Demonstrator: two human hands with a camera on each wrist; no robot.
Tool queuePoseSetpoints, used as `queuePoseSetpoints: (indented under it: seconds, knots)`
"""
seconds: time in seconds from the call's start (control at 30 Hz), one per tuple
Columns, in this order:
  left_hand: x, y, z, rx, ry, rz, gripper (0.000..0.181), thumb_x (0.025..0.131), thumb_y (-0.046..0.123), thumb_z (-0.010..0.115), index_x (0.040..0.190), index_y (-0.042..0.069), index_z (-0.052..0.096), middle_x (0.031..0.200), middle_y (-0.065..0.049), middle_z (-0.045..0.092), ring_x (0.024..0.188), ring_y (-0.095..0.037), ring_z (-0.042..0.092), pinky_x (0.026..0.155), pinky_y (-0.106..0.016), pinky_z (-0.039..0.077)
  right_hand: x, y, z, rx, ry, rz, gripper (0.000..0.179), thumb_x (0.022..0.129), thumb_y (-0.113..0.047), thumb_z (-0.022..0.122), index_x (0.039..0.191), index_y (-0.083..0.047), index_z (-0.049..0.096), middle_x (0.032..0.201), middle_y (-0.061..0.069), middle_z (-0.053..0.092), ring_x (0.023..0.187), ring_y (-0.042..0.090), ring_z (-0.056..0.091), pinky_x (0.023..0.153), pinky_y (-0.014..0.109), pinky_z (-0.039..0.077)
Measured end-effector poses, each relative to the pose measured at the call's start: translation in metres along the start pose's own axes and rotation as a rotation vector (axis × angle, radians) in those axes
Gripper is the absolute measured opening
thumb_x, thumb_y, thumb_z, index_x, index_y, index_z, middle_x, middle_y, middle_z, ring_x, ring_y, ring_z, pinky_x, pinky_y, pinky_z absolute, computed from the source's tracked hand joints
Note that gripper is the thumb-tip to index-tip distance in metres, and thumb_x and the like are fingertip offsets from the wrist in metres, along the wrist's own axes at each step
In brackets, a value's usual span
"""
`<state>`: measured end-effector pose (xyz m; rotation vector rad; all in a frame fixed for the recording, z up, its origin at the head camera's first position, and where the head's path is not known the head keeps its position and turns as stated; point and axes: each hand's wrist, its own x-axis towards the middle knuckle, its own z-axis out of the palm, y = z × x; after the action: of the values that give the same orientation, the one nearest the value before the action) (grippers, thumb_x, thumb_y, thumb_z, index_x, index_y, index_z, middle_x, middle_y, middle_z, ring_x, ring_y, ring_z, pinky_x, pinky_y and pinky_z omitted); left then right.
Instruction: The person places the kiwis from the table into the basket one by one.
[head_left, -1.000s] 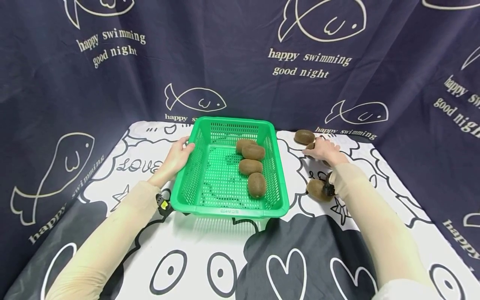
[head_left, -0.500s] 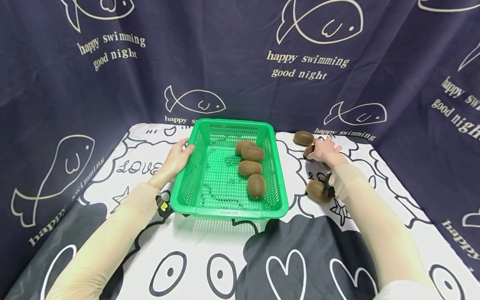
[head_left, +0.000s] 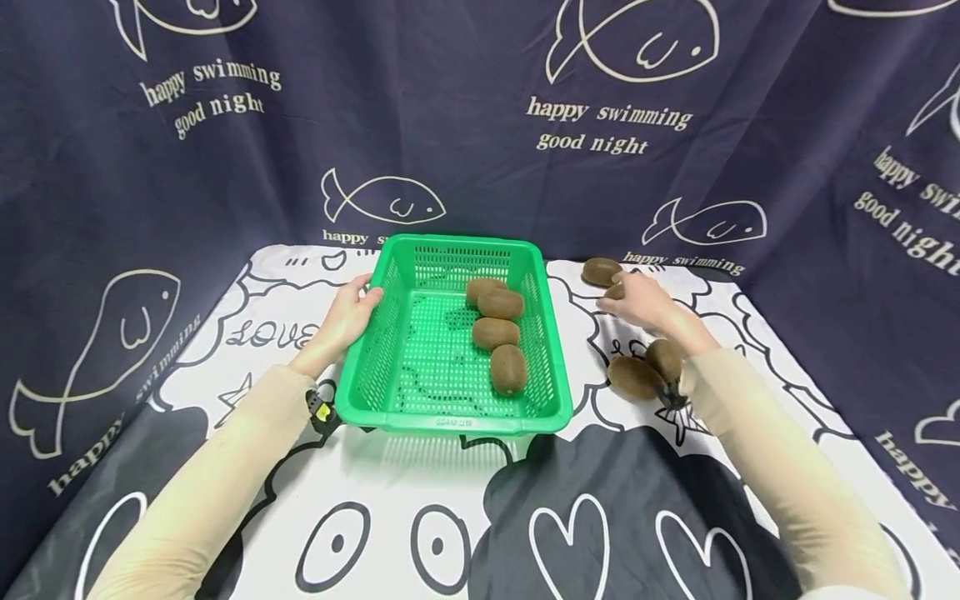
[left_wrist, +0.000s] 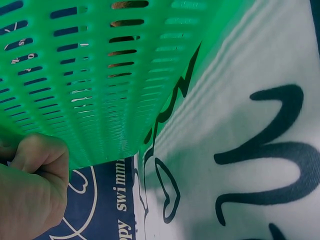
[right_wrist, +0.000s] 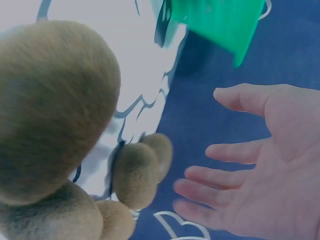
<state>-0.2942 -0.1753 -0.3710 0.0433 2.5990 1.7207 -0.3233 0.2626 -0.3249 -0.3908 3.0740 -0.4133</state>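
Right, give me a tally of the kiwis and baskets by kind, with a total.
Green plastic basket: 1
Kiwis in the basket: 4
Kiwis outside the basket: 5 visible, counted in the right wrist view
Total: 10 visible things, 9 of them kiwis

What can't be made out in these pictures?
Head view: one kiwi, partly hidden by the right grip.
Head view: lettering on the green basket, too small to read.
Left wrist view: the kiwis inside, masked by the slotted wall.
Left wrist view: part of the left grip, cut by the left edge.
Right wrist view: part of the nearest kiwi, cut by the left edge.
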Motion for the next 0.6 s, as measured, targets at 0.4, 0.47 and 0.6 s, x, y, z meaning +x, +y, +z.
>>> queuePoseSetpoints:
  seconds: [0.4,0.47,0.6]
  knots:
    - [-0.001,0.000,0.001,0.002,0.003,0.005,0.050,0.103,0.025,0.038,0.149,0.008,0.032,0.114,-0.023,0.058,0.075,-0.015,0.063,0.066,-0.030,0.060,-0.072,-0.004,0.025,-0.113,-0.034,-0.171,0.041,0.076,-0.026,0.076,0.097,0.006,0.060,0.084,0.018,0.065,0.075,0.034,0.062,0.071,0.050,0.053]
    - [0.000,0.000,0.001,-0.002,0.004,0.004,0.050,0.103,0.025,0.038,0.150,0.009,0.032,0.115,-0.023,0.058,0.077,-0.017,0.063,0.067,-0.031,0.060,-0.077,0.000,0.032,-0.162,-0.013,-0.196,0.038,0.072,-0.026,0.079,0.089,0.001,0.059,0.077,0.013,0.062,0.070,0.030,0.059,0.063,0.048,0.050]
    - [0.000,-0.001,0.000,-0.010,0.000,-0.001,0.050,0.103,0.026,0.038,0.150,0.009,0.031,0.117,-0.023,0.058,0.081,-0.020,0.064,0.068,-0.030,0.060,-0.082,0.005,0.042,-0.253,0.027,-0.233,0.039,0.067,-0.027,0.083,0.088,-0.004,0.061,0.077,0.008,0.064,0.072,0.031,0.061,0.063,0.050,0.046]
